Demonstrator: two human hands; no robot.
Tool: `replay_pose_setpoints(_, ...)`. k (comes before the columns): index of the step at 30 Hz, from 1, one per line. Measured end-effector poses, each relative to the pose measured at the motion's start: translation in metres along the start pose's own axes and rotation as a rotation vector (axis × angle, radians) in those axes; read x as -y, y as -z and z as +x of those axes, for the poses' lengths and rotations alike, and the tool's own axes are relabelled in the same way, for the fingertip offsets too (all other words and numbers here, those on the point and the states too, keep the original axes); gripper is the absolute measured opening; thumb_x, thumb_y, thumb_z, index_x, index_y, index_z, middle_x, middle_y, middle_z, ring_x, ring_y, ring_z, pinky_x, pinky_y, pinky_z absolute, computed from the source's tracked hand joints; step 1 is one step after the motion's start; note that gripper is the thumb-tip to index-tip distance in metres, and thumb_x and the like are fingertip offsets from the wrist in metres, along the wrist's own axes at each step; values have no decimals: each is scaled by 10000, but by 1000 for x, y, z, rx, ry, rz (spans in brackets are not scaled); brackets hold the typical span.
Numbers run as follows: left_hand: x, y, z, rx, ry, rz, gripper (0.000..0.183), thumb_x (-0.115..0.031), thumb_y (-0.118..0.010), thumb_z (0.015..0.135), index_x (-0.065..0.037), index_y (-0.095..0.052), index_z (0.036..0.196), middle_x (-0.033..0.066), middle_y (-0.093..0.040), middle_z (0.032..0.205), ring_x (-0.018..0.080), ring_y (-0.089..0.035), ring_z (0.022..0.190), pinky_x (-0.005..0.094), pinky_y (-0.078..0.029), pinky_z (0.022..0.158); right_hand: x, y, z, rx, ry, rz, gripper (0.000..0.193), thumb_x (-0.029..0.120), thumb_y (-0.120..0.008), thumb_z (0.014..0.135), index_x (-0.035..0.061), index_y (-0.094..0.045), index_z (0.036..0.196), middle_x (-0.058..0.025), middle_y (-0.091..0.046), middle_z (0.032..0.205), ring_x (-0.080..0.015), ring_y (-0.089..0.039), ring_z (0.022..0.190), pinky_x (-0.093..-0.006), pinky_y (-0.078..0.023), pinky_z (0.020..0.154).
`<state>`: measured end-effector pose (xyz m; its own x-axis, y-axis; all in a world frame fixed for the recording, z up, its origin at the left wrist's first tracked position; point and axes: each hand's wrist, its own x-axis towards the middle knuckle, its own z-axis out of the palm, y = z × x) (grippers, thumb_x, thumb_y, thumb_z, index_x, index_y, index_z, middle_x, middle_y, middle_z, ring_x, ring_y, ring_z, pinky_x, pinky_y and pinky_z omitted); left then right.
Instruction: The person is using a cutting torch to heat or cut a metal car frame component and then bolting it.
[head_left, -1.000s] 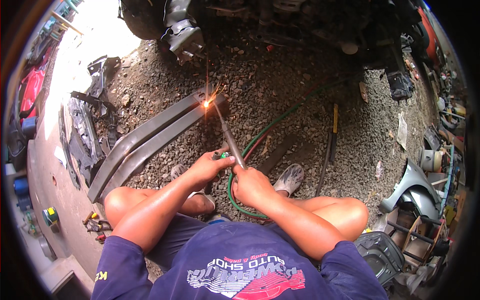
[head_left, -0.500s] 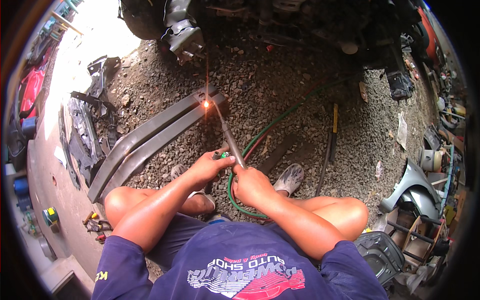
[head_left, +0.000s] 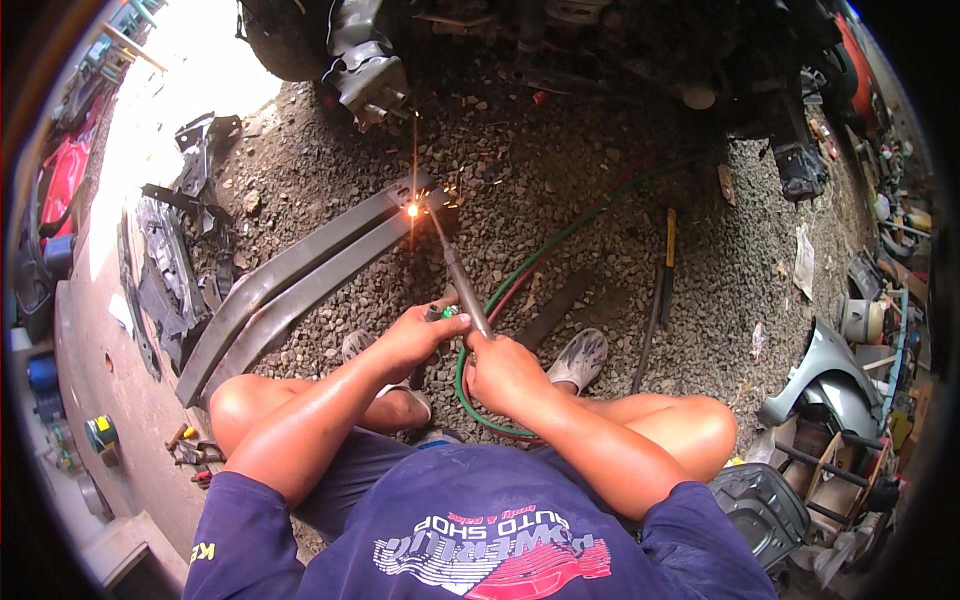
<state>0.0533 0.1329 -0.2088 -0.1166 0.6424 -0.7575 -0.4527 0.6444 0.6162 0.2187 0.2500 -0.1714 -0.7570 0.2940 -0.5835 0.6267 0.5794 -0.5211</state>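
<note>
A gas torch (head_left: 462, 278) slants up from my lap, its thin nozzle at the far end of a long grey, double-railed metal bar (head_left: 280, 258). An orange-white glow with sparks marks the spot where the tip meets the bar. My right hand (head_left: 502, 370) is wrapped round the torch's handle. Beside it, my left hand (head_left: 418, 338) closes on the torch around a green knob (head_left: 450, 312) and a dark fitting, its fingers partly hidden. A green hose (head_left: 545, 243) and a red one run from near my hands toward the back right.
The bar lies on gravel (head_left: 340, 300) between my shoes and a vehicle's dark underside (head_left: 620, 50). Scrap body panels (head_left: 165, 265) lie at left, with pliers-like tools (head_left: 195, 450) near my knee. A yellow-handled tool (head_left: 669, 240) and a silver fender (head_left: 825, 375) are at right.
More sparks now fly rightward and upward from the glowing spot on the bar. Both hands and the torch have stayed nearly where they were.
</note>
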Motion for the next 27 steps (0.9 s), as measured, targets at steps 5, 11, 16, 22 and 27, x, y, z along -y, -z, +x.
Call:
replay_pose_setpoints(5,0,-1,0,-16,-10,5,715,-408,-754,1079,-163,-510,1706,-47,-612,964,79,-522,802,269,-431,638,-1,-2,1,-4,2,6,396,149,-657,979,-18,-651,1338,-336,-760,1099,-505,-766,1056,-594,-608,959)
replay_pose_setpoints(11,1,0,1,-9,0,3,712,-402,-749,1081,-160,-508,1706,-46,-619,969,81,-529,809,268,-436,639,0,0,0,-12,13,-8,426,164,-669,971,-25,-653,1352,-333,-765,1069,-506,-768,1043,-594,-613,953)
replay_pose_setpoints(16,1,1,0,4,11,-1,712,-400,-749,1080,-170,-507,1708,-48,-619,967,82,-528,806,270,-437,637,0,0,-1,-9,12,-1,369,163,-668,968,-25,-655,1285,-330,-765,1058,-508,-768,1039,-597,-611,955)
replay_pose_setpoints(22,2,1,1,-6,14,11,707,-404,-753,1078,-168,-515,1701,-47,-617,965,82,-525,801,273,-437,627,0,0,0,-4,7,1,354,156,-660,963,-23,-654,1269,-330,-764,1052,-515,-766,1038,-603,-608,955)
replay_pose_setpoints(27,3,1,2,-23,4,-9,701,-407,-753,1078,-166,-524,1694,-51,-627,986,81,-529,819,275,-437,627,2,1,0,-7,3,-2,365,153,-658,962,-23,-654,1282,-331,-764,1056,-512,-766,1042,-602,-607,958)
